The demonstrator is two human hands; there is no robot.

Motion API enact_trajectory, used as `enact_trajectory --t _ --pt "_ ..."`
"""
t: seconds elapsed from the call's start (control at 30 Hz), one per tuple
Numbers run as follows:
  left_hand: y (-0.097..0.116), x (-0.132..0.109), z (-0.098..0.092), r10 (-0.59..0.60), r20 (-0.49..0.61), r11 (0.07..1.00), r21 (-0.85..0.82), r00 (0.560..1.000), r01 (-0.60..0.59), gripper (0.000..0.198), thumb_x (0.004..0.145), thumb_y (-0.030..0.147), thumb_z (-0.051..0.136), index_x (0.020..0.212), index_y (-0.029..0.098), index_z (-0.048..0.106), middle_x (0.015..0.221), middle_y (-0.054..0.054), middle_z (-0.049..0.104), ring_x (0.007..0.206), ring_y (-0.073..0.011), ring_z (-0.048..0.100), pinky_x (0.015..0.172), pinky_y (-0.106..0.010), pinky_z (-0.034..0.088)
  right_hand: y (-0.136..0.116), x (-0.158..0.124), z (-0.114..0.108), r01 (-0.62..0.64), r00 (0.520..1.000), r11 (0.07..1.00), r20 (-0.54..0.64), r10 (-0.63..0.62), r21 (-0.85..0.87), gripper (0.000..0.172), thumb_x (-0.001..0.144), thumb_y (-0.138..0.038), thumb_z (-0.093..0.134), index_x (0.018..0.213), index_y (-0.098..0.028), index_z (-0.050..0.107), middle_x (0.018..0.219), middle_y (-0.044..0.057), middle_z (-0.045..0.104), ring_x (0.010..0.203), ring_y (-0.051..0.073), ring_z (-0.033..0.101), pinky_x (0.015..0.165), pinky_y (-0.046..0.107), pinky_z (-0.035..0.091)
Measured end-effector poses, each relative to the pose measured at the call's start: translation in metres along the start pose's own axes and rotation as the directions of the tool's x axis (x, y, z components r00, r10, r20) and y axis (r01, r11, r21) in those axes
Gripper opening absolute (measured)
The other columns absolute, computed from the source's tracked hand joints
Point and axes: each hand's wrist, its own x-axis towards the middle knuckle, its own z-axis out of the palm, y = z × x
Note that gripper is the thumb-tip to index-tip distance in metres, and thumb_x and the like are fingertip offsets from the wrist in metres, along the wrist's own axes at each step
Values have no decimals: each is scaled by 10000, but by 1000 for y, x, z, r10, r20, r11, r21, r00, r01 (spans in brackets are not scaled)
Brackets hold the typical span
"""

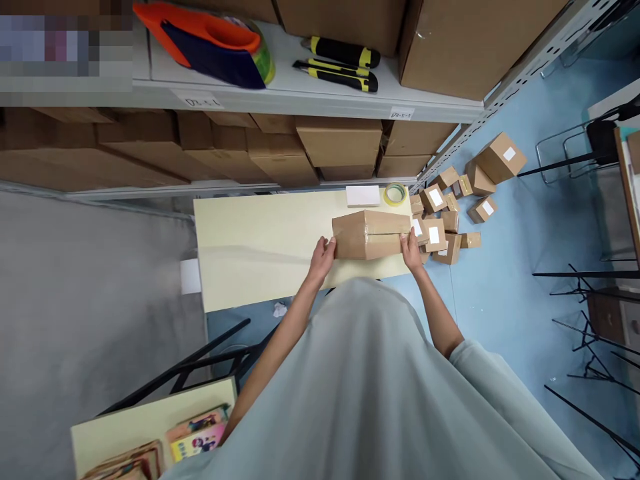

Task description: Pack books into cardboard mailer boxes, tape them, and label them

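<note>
A brown cardboard box (370, 237) with clear tape along its seam is held between my two hands over the right part of a pale yellow table (250, 253). My left hand (323, 257) is closed on the box's left end. At its right end, my right hand (411, 250) grips the edge near the corner. Just beyond the box lie a white stack of labels or paper (363, 195) and a roll of tape (395, 193). The undersides of both hands' fingers are partly hidden by the box.
Several small labelled boxes (434, 235) are piled on the blue floor to the right. Behind the table a shelf (300, 100) holds large cartons, an orange-and-blue tape dispenser (210, 47) and box cutters (343, 73). A second table (105, 427) at lower left carries colourful packs (197, 433).
</note>
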Motion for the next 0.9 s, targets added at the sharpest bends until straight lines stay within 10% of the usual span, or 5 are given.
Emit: enact_trajectory --t 0.13,0.33,0.63,0.8,0.9 --pt "0 9 13 -65 143 982 -167 988 88 652 871 693 757 1266 174 728 1265 -150 781 1273 -315 680 1114 -466 545 -27 -13 -15 109 987 994 -114 -110 -11 999 1057 -808 245 1683 -44 397 1773 240 336 1688 339 254 1384 541 192" --pt "17 -6 21 -19 166 979 -199 986 52 697 861 660 772 1340 164 676 1236 -153 794 1231 -295 713 1103 -475 555 -86 -43 -12 175 981 966 51 -188 188 995 1002 -859 445 1741 -200 352 1822 87 274 1717 292 191 1406 502 163" --pt "32 -25 -21 262 -70 965 50 963 -259 494 958 556 696 1302 201 699 1338 -140 761 1112 -244 744 911 -373 632 -100 -41 10 216 942 883 148 -301 417 918 1038 -850 335 1710 -231 430 1709 48 506 1645 262 389 1394 470 238" --pt "13 -17 -30 262 -55 955 161 964 -250 547 1014 555 603 1422 192 646 1422 -178 723 1226 -282 725 1011 -448 619 -99 -39 37 220 954 947 149 -259 234 974 1068 -811 203 1748 -122 305 1770 137 392 1673 280 329 1394 492 232" --pt "16 -20 -28 431 -18 844 363 902 -396 705 1066 563 516 1649 172 457 1709 -216 470 1578 -334 467 1256 -534 442 -112 -47 37 362 931 932 66 -359 -39 859 1125 -673 179 1777 -114 176 1830 130 240 1723 277 165 1406 528 177"
